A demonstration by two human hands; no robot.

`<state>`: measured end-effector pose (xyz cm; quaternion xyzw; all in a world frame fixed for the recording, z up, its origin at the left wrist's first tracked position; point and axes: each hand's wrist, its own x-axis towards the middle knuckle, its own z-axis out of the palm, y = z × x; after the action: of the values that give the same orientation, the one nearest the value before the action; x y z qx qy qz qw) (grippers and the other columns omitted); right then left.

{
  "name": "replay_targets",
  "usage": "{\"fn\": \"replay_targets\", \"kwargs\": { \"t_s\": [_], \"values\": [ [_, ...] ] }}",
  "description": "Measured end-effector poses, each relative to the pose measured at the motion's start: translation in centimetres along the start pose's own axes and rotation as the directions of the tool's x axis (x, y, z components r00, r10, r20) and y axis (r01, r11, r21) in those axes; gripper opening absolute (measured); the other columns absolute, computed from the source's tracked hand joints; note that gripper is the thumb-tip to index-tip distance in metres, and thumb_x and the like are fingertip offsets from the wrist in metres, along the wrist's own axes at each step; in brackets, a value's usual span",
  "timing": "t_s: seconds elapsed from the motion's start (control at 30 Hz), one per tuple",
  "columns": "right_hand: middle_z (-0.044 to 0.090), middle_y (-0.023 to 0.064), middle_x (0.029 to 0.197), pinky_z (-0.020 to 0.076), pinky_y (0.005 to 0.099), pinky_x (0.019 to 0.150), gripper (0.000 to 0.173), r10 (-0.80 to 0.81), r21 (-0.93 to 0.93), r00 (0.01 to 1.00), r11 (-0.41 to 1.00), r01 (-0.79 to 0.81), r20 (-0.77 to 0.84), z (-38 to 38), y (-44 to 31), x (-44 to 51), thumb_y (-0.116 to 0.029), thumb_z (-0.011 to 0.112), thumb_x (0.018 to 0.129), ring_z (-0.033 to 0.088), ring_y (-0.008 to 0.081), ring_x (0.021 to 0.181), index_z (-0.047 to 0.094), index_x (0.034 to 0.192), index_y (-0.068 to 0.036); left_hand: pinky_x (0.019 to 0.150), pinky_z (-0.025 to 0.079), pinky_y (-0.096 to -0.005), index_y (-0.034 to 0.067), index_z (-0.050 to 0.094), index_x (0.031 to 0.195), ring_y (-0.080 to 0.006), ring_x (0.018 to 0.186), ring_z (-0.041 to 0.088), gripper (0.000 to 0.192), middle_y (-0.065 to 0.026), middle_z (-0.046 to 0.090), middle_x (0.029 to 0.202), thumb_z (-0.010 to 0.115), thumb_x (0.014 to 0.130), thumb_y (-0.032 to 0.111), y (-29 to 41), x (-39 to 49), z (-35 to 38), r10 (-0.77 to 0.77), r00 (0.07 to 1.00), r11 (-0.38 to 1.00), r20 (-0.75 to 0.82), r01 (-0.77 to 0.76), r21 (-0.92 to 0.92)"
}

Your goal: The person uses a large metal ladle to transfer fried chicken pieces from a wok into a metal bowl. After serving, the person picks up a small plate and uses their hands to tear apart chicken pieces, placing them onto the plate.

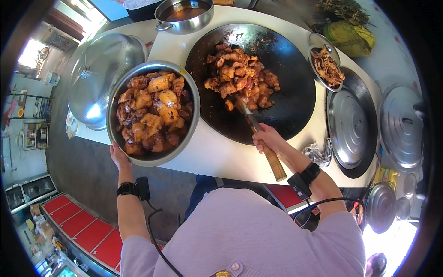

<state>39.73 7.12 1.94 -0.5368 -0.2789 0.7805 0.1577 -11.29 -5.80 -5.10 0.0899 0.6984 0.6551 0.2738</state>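
My left hand point(119, 155) grips the lower left rim of a steel bowl point(189, 135) heaped with browned meat chunks and yellow, potato-like pieces point(169, 112). With my right hand point(270, 139) I hold the bamboo handle of a metal spatula point(252, 120). Its blade is partly hidden among glossy browned meat chunks point(238, 74) in a large black wok point(294, 100). The bowl is left of the wok, close to its rim.
Left of the bowl lies a large steel lid point(100, 62). A pot of brown liquid point(185, 26) stands at the back. To the right are a small dish of fried food point(327, 67), a crumpled cloth point(318, 154) and a second wok point(372, 121) with a lid point(353, 130).
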Motion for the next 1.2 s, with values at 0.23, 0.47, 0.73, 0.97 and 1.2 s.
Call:
{"fn": "replay_targets", "kwargs": {
  "t_s": [0.23,0.47,0.73,0.97,1.2],
  "values": [
    [0.051,0.0053,0.064,0.0417,0.0295,0.04,0.029,-0.161,-0.153,0.982,0.977,0.145,-0.098,-0.6,0.0,-2.0,-0.003,0.058,0.079,0.05,0.0143,0.044,0.045,0.106,-0.004,0.086,0.049,-0.0337,-0.001,0.045,0.123,-0.0207,0.1,0.057,0.042,-0.0094,0.056,0.114,0.048,0.098,0.032,0.0,-0.1,0.4,-0.033,0.999,0.998,-0.008,0.032,-0.052],
    [0.051,0.0046,0.064,0.0416,0.0278,0.04,0.03,-0.092,-0.131,0.986,0.989,0.074,-0.138,-0.3,0.1,-4.8,-0.004,0.058,0.079,0.049,0.0132,0.044,0.046,0.107,-0.004,0.085,0.047,-0.0311,-0.001,0.049,0.119,-0.0188,0.098,0.056,0.038,-0.0096,0.056,0.11,0.048,0.098,0.031,-0.7,0.6,0.1,0.033,0.998,0.998,0.062,-0.03,-0.058],
    [0.048,0.003,0.063,0.0384,0.0254,0.039,0.047,-0.228,-0.292,0.971,0.936,0.197,-0.076,3.2,-3.9,-12.0,-0.003,0.059,0.078,0.047,0.012,0.042,0.044,0.122,-0.003,0.078,0.043,-0.0307,-0.004,0.055,0.107,-0.0171,0.086,0.051,0.035,-0.0088,0.057,0.095,0.047,0.098,0.029,-1.7,1.2,0.4,0.117,0.993,0.992,0.015,-0.117,0.037],
    [0.048,0.0028,0.063,0.038,0.0239,0.039,0.06,-0.143,-0.369,0.986,0.915,0.163,0.08,9.2,-6.9,-15.9,-0.002,0.058,0.077,0.046,0.0113,0.042,0.038,0.133,-0.001,0.069,0.04,-0.0325,-0.002,0.054,0.093,-0.0164,0.073,0.043,0.031,-0.005,0.052,0.079,0.047,0.098,0.028,-0.3,-0.4,1.2,0.166,0.986,0.977,-0.004,-0.164,0.132],
    [0.044,0.0014,0.062,0.0372,0.0258,0.04,0.055,-0.053,-0.568,0.967,0.801,0.19,0.247,13.5,-5.2,-11.7,-0.002,0.055,0.08,0.044,0.0109,0.042,0.04,0.133,-0.005,0.082,0.043,-0.0382,-0.002,0.056,0.108,-0.0322,0.088,0.055,0.038,-0.0188,0.061,0.097,0.046,0.097,0.032,1.3,-1.8,1.4,0.259,0.965,0.867,-0.03,-0.219,0.448]
  ]
}}
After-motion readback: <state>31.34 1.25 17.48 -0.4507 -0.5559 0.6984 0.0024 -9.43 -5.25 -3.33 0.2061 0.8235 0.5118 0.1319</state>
